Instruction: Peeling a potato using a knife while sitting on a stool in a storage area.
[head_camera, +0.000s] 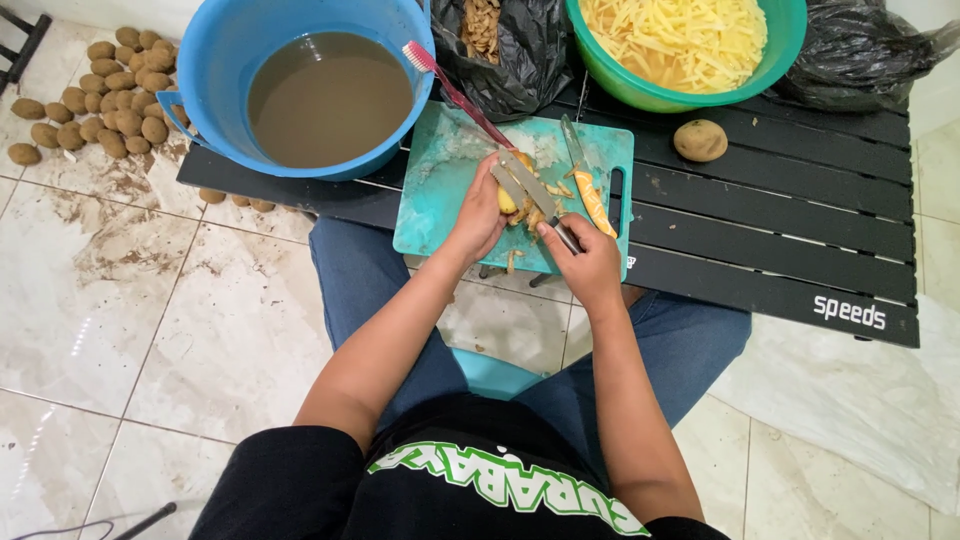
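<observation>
My left hand (478, 215) grips a small potato (513, 188), partly peeled, over a teal cutting board (440, 190). With my right hand (585, 262) I hold a metal peeler (530, 185) whose blade lies against the potato. Peel scraps lie on the board around my hands. An orange-handled knife (588, 185) rests on the board just right of the potato. A red toothbrush (455, 90) lies from the blue tub's rim onto the board.
A blue tub (225, 60) of muddy water stands on the black slatted table (780, 210). A green bowl (640, 95) holds potato sticks. One unpeeled potato (700, 140) lies on the table. Several potatoes (110, 105) are heaped on the floor. Black bags (520, 50) stand at the back.
</observation>
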